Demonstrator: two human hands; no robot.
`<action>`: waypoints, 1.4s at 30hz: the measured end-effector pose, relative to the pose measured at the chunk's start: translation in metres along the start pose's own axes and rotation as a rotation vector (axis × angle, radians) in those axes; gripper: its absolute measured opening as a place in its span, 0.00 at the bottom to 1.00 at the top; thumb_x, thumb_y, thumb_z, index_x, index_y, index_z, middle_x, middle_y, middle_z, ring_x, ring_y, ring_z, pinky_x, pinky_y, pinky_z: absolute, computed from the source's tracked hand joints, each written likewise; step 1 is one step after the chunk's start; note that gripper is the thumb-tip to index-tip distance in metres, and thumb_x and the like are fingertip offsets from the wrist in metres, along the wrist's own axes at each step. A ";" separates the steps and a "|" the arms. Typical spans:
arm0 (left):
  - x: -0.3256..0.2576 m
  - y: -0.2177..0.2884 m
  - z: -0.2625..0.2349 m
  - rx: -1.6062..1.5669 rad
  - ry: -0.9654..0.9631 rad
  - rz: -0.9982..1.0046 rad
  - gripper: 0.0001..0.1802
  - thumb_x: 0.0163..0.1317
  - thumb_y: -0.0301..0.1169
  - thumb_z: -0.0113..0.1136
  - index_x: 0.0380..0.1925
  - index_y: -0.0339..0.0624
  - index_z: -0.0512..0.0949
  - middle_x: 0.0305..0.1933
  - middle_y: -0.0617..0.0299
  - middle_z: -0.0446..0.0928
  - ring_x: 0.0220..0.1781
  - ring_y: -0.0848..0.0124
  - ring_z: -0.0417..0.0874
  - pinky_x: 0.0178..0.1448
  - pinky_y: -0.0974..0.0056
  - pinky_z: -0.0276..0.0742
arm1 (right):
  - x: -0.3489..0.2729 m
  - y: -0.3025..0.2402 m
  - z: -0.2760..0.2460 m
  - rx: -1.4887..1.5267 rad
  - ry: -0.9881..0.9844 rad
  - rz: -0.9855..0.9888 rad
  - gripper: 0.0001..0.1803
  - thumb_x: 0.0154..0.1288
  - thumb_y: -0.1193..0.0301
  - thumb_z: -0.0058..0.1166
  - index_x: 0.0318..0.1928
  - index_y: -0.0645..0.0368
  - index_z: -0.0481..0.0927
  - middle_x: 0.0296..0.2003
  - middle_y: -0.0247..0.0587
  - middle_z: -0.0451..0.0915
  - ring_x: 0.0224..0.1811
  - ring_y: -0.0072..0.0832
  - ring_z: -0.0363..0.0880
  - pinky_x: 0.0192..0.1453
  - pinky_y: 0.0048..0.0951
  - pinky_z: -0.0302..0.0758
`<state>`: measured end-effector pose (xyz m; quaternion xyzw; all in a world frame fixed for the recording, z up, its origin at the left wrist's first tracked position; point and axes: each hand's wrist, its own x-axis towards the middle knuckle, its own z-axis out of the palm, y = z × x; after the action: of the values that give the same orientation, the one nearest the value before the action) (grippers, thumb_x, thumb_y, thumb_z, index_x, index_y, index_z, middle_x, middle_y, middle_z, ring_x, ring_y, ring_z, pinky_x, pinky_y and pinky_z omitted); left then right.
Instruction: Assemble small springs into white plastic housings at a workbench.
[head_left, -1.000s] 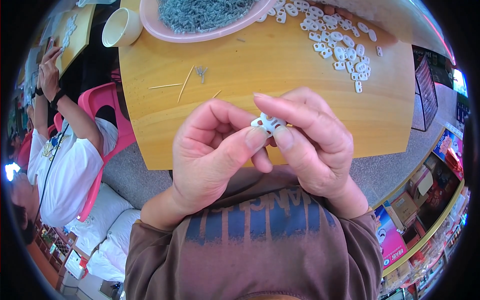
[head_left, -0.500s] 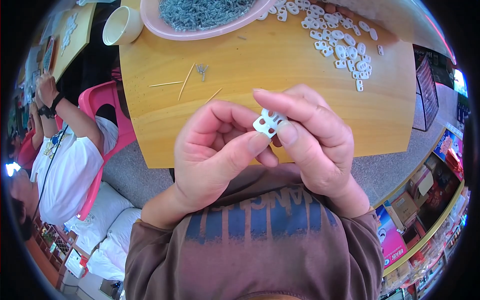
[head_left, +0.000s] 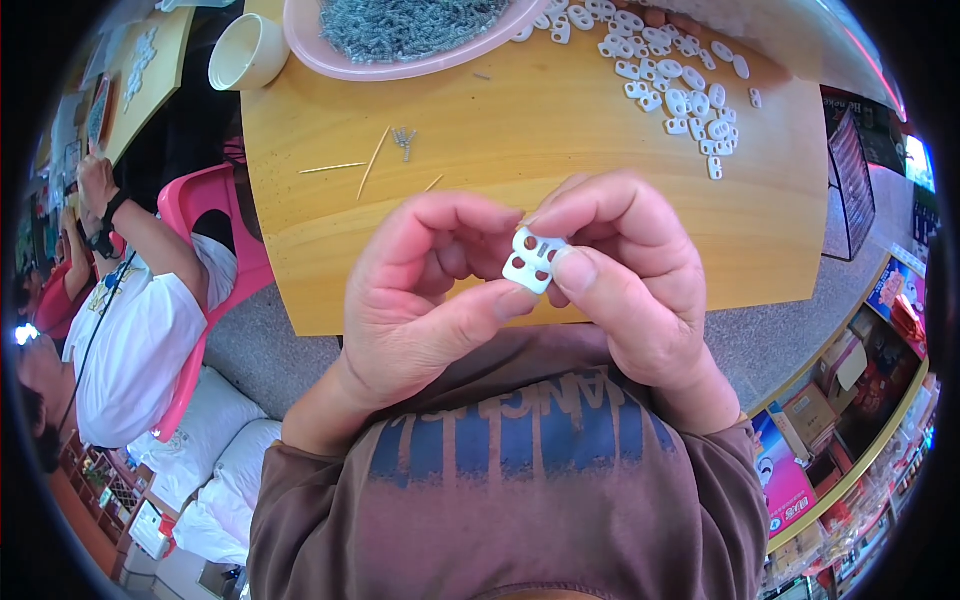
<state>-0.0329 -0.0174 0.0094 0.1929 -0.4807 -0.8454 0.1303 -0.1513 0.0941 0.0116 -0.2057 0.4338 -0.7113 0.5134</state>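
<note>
Between my two hands, above the near edge of the table, is a small white plastic cord lock [head_left: 530, 266] with several round holes and a narrow slot. My left hand [head_left: 415, 300] pinches its lower left edge with the thumb, the other fingers curled. The thumb of my right hand [head_left: 645, 275] presses its right side, and the bent forefinger reaches its upper edge. Whether a spring sits inside it I cannot tell. Beyond my hands lie a few small metal springs [head_left: 403, 143] and thin wooden sticks [head_left: 374, 163]. Many similar white plastic pieces [head_left: 677, 103] are scattered at the far right.
A pink basin [head_left: 420, 72] full of metal springs stands at the table's far edge, beside a cream cup [head_left: 248, 55]. On the left, a person in a white shirt [head_left: 135, 340] sits on a pink chair [head_left: 190, 200]. White sacks [head_left: 215, 440] lie on the floor.
The cord lock has turned in my fingers and its holes now face up more plainly. My right forefinger has bent and drawn back from pointing left across it.
</note>
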 end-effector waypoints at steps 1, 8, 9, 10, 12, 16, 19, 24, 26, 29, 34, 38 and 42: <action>0.000 0.000 -0.001 0.026 -0.011 0.018 0.19 0.51 0.18 0.55 0.44 0.34 0.64 0.40 0.58 0.71 0.42 0.74 0.74 0.45 0.70 0.71 | 0.000 0.002 -0.001 0.000 0.000 -0.001 0.11 0.57 0.76 0.44 0.41 0.66 0.67 0.35 0.39 0.70 0.34 0.19 0.68 0.39 0.18 0.65; -0.001 -0.001 -0.006 0.055 -0.070 0.097 0.19 0.51 0.18 0.56 0.44 0.32 0.65 0.40 0.58 0.71 0.41 0.74 0.74 0.46 0.70 0.70 | 0.002 0.007 -0.006 -0.203 -0.125 -0.129 0.14 0.55 0.78 0.49 0.44 0.68 0.67 0.36 0.42 0.70 0.40 0.24 0.69 0.45 0.23 0.66; -0.002 -0.002 -0.005 0.048 -0.042 0.101 0.19 0.51 0.19 0.57 0.43 0.32 0.65 0.40 0.57 0.70 0.40 0.74 0.74 0.45 0.70 0.70 | 0.002 0.007 -0.006 -0.240 -0.139 -0.134 0.15 0.55 0.78 0.50 0.44 0.68 0.68 0.36 0.42 0.70 0.40 0.24 0.69 0.45 0.23 0.66; -0.002 -0.002 -0.004 0.041 -0.016 0.104 0.18 0.51 0.20 0.57 0.42 0.31 0.65 0.40 0.57 0.70 0.40 0.73 0.74 0.45 0.71 0.70 | 0.002 0.009 -0.006 -0.240 -0.138 -0.134 0.15 0.55 0.78 0.50 0.44 0.68 0.68 0.36 0.42 0.70 0.40 0.24 0.69 0.45 0.23 0.66; -0.002 -0.004 -0.008 0.120 -0.031 0.136 0.19 0.50 0.21 0.58 0.42 0.31 0.65 0.39 0.57 0.69 0.39 0.73 0.74 0.44 0.71 0.70 | 0.004 0.013 -0.003 -0.051 -0.098 -0.127 0.14 0.55 0.76 0.51 0.43 0.67 0.69 0.35 0.41 0.71 0.35 0.22 0.70 0.40 0.20 0.67; -0.002 -0.004 -0.013 0.293 -0.087 0.228 0.19 0.50 0.23 0.60 0.41 0.30 0.66 0.38 0.56 0.69 0.38 0.72 0.74 0.43 0.71 0.69 | 0.003 0.011 0.002 0.216 -0.038 0.048 0.13 0.55 0.76 0.51 0.42 0.67 0.70 0.32 0.40 0.72 0.29 0.19 0.69 0.32 0.17 0.66; 0.000 -0.003 -0.011 0.324 -0.077 0.253 0.19 0.50 0.23 0.60 0.41 0.30 0.66 0.37 0.55 0.69 0.38 0.72 0.74 0.42 0.71 0.69 | 0.003 0.013 0.003 0.227 -0.006 0.007 0.13 0.55 0.76 0.51 0.42 0.66 0.71 0.30 0.39 0.72 0.25 0.17 0.68 0.28 0.14 0.64; -0.002 -0.006 -0.014 0.323 -0.063 0.250 0.18 0.50 0.24 0.60 0.40 0.30 0.67 0.37 0.55 0.69 0.37 0.72 0.74 0.41 0.71 0.70 | 0.003 0.011 0.003 0.217 0.006 0.060 0.13 0.56 0.76 0.50 0.42 0.66 0.71 0.31 0.39 0.72 0.26 0.17 0.68 0.28 0.15 0.64; -0.002 -0.007 -0.013 0.337 -0.053 0.257 0.18 0.50 0.24 0.60 0.40 0.31 0.67 0.37 0.56 0.69 0.37 0.72 0.74 0.41 0.71 0.70 | 0.003 0.014 0.003 0.190 -0.008 0.010 0.13 0.56 0.76 0.50 0.43 0.67 0.71 0.31 0.40 0.72 0.27 0.18 0.69 0.29 0.15 0.65; -0.002 -0.008 -0.012 0.276 -0.041 0.262 0.17 0.50 0.24 0.60 0.39 0.31 0.67 0.36 0.56 0.69 0.37 0.72 0.74 0.41 0.71 0.69 | 0.003 0.023 0.004 0.140 -0.035 -0.103 0.14 0.55 0.76 0.51 0.43 0.67 0.71 0.33 0.41 0.72 0.30 0.19 0.70 0.33 0.17 0.67; -0.002 -0.009 -0.014 0.263 -0.045 0.261 0.17 0.50 0.24 0.60 0.39 0.32 0.68 0.36 0.57 0.69 0.37 0.73 0.73 0.42 0.71 0.69 | 0.003 0.024 -0.001 0.085 -0.084 -0.138 0.16 0.54 0.76 0.53 0.44 0.68 0.70 0.34 0.42 0.73 0.36 0.21 0.71 0.40 0.21 0.69; -0.003 -0.010 -0.015 0.250 -0.049 0.269 0.17 0.49 0.24 0.61 0.39 0.32 0.68 0.37 0.57 0.69 0.37 0.73 0.73 0.42 0.71 0.69 | 0.004 0.025 -0.002 0.086 -0.104 -0.127 0.16 0.56 0.74 0.52 0.44 0.68 0.70 0.34 0.41 0.72 0.34 0.20 0.70 0.37 0.19 0.68; -0.003 -0.013 -0.017 0.225 -0.062 0.293 0.18 0.49 0.24 0.61 0.39 0.33 0.67 0.37 0.57 0.68 0.36 0.74 0.72 0.41 0.72 0.69 | 0.003 0.026 0.007 0.143 -0.060 -0.125 0.15 0.58 0.72 0.50 0.45 0.67 0.69 0.33 0.39 0.72 0.31 0.19 0.68 0.35 0.18 0.66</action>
<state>-0.0235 -0.0223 -0.0090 0.1079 -0.5988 -0.7640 0.2147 -0.1331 0.0863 -0.0069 -0.2167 0.3526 -0.7647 0.4940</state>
